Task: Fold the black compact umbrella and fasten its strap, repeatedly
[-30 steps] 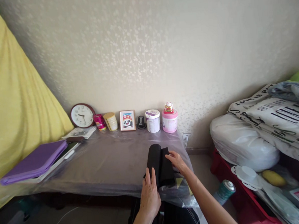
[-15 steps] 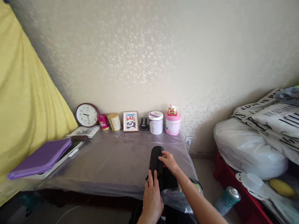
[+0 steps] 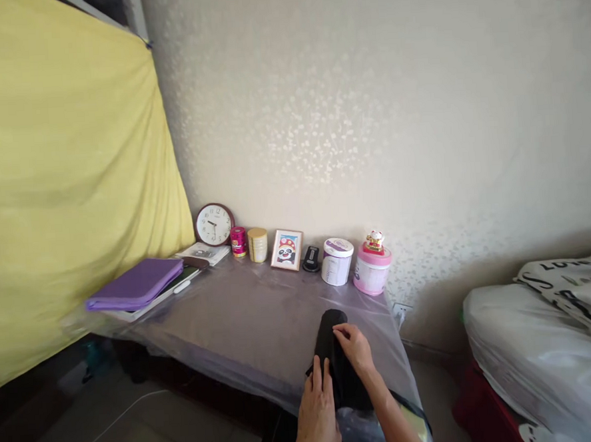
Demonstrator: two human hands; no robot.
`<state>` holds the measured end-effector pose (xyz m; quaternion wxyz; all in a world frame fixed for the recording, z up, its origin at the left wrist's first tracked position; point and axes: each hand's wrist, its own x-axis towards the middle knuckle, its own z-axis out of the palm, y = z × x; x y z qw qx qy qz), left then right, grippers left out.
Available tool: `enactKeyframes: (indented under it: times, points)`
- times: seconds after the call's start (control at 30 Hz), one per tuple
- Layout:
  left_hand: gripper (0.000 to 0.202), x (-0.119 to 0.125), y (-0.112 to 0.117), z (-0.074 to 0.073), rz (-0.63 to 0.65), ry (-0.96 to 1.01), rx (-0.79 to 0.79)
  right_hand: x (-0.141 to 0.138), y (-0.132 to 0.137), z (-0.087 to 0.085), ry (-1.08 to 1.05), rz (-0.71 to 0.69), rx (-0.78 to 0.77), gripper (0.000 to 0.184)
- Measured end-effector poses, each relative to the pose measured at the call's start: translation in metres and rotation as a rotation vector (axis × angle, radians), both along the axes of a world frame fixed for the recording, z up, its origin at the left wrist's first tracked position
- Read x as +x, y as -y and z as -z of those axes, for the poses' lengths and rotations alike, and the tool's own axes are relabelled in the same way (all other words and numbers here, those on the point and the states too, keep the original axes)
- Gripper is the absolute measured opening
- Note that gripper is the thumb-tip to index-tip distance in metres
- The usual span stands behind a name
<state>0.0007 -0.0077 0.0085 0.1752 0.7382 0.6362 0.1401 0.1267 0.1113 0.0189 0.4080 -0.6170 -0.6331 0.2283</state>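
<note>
An oblong black bundle (image 3: 327, 339), which looks like rolled or folded fabric, lies near the front right of the table. My left hand (image 3: 318, 410) rests on its near left side with stretched, slightly parted fingers; the thumb is hidden. At the bundle's upper right edge, my right hand (image 3: 354, 344) has thumb and forefinger pinched together on the black material. More of the black material spreads out beneath my right wrist. Exactly what kind of article it is, I cannot tell.
Plastic film covers the table (image 3: 241, 317). Along the wall stand a clock (image 3: 214, 224), a picture frame (image 3: 287, 250), a white tub (image 3: 337, 262) and a pink tub (image 3: 372, 269) topped by a cat figurine (image 3: 375, 241). A purple folder (image 3: 135, 284) lies left; a stuffed white bag (image 3: 527, 333) sits right.
The view has swung to the right less and to the left more, so everything sits farther right in frame. Both hands stay on the black bundle, with the right still pinching its edge.
</note>
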Motion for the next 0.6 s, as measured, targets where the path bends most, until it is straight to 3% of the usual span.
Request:
enactKeyframes:
  times: [0.07,0.17,0.33,0.47,0.6]
  points:
    - [0.09,-0.001,-0.003,0.009,0.005,0.038,0.021,0.0,-0.002,0.009,0.132,0.058,0.153,0.022]
    - [0.088,-0.001,-0.007,0.02,-0.014,0.085,0.006,-0.004,-0.005,0.025,0.156,0.192,0.213,0.038]
    - [0.086,0.004,-0.012,0.018,-0.038,0.047,-0.064,-0.029,-0.008,0.038,0.258,0.282,0.098,0.054]
    - [0.058,0.012,-0.017,0.02,-0.122,0.037,-0.111,-0.052,-0.006,0.035,0.384,0.287,0.004,0.064]
    - [0.054,0.012,-0.025,0.029,-0.126,0.065,-0.15,-0.06,-0.008,0.036,0.417,0.27,0.016,0.062]
